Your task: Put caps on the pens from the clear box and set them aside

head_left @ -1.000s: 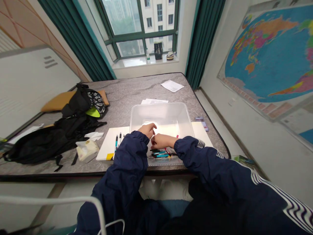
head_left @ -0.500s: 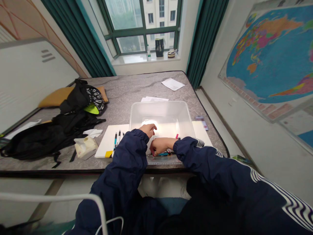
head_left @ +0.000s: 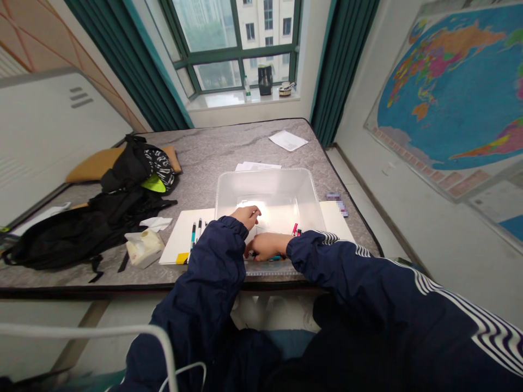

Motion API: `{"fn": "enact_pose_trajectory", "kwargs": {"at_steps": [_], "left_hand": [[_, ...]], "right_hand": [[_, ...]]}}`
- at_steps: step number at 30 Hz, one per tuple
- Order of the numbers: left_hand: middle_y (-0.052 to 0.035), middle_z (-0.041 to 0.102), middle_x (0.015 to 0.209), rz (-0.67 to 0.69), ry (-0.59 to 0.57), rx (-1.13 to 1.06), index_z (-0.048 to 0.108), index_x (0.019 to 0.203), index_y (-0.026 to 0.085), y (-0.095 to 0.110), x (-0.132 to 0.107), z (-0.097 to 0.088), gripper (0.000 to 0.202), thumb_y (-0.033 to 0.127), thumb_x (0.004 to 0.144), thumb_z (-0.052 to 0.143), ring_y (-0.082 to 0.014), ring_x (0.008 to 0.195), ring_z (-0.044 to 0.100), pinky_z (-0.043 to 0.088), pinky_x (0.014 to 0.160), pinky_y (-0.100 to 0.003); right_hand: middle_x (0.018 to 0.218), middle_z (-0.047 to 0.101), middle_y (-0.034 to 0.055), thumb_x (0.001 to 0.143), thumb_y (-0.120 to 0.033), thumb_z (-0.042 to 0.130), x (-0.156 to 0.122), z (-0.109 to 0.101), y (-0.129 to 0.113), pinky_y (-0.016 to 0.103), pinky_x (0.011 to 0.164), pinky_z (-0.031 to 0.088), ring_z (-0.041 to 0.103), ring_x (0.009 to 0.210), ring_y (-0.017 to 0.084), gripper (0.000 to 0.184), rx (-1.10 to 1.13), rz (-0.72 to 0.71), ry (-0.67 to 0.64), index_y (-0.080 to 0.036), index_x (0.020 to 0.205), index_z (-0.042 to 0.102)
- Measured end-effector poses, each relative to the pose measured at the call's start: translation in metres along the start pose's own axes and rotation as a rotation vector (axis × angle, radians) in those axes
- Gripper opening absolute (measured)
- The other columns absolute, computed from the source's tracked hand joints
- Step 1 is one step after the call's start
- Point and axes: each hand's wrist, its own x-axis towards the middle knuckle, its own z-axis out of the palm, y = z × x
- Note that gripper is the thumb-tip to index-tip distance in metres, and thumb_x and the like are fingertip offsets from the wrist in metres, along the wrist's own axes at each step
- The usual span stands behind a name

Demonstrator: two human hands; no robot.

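A clear plastic bin (head_left: pixel 269 182) sits on white boards, with several pens and markers (head_left: pixel 278 257) in its near end. My right hand (head_left: pixel 267 246) reaches down into this near end, thumb and forefinger apart over the pens, with a dark pen tip showing between them. My left hand (head_left: pixel 247 216) hovers over the bin's left part, fingers loosely bent and apart, with nothing visible in it. Red marker ends (head_left: pixel 295 228) stick up beside my right wrist. Left of the bin, a blue-and-black pen (head_left: pixel 193 235) lies on the white board (head_left: pixel 174 246).
On the table's left are a tissue pack (head_left: pixel 144 247), a black backpack (head_left: pixel 65 231) and a patterned black bag (head_left: pixel 157 163). Papers (head_left: pixel 288 140) lie farther back. A yellow sticky pad (head_left: pixel 182 258) is on the board's near edge. A white tube (head_left: pixel 81 329) crosses the lower left.
My right hand has shifted slightly left, and its fingers have gone from bunched together near a reddish item to spread apart over the pens. My left hand stays nearly still.
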Motion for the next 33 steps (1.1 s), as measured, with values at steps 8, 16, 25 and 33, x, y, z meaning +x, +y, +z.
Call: {"fn": "enact_pose_trajectory", "kwargs": {"at_steps": [8, 16, 25, 33], "left_hand": [[-0.001, 0.072, 0.073, 0.018, 0.02, 0.024, 0.066, 0.091, 0.021, 0.0, -0.001, 0.0, 0.024, 0.032, 0.086, 0.046, -0.0133, 0.056, 0.059, 0.044, 0.064, -0.025], [-0.0014, 0.072, 0.072, 0.017, 0.022, 0.017, 0.067, 0.091, 0.02, 0.0, -0.001, 0.0, 0.023, 0.032, 0.086, 0.047, -0.0138, 0.057, 0.06, 0.045, 0.066, -0.026], [-0.0011, 0.072, 0.071, 0.036, 0.036, 0.04, 0.067, 0.09, 0.021, 0.001, -0.001, 0.0, 0.023, 0.033, 0.086, 0.048, -0.0145, 0.059, 0.061, 0.045, 0.067, -0.026], [-0.0046, 0.071, 0.079, 0.018, 0.07, 0.135, 0.067, 0.093, 0.021, -0.003, 0.01, 0.002, 0.024, 0.025, 0.086, 0.045, -0.0178, 0.072, 0.063, 0.046, 0.074, -0.028]], "right_hand": [[0.096, 0.071, 0.0061, 0.078, -0.026, 0.059, 0.0, 0.0, -0.001, 0.026, 0.072, 0.042, 0.063, 0.084, 0.019, 0.035, 0.003, 0.034, 0.032, -0.022, 0.111, 0.069], [0.094, 0.072, 0.007, 0.077, -0.023, 0.06, 0.002, 0.004, 0.001, 0.026, 0.072, 0.041, 0.063, 0.085, 0.02, 0.029, -0.059, 0.053, 0.079, -0.02, 0.103, 0.072], [0.099, 0.07, 0.0103, 0.078, -0.017, 0.055, 0.002, -0.001, 0.001, 0.028, 0.075, 0.041, 0.061, 0.086, 0.02, 0.023, -0.117, -0.035, 0.143, -0.015, 0.094, 0.072], [0.087, 0.072, 0.0048, 0.075, -0.018, 0.065, -0.019, -0.048, 0.022, 0.021, 0.068, 0.043, 0.062, 0.076, 0.014, 0.018, 0.164, 0.131, 0.051, -0.015, 0.09, 0.073]]}}
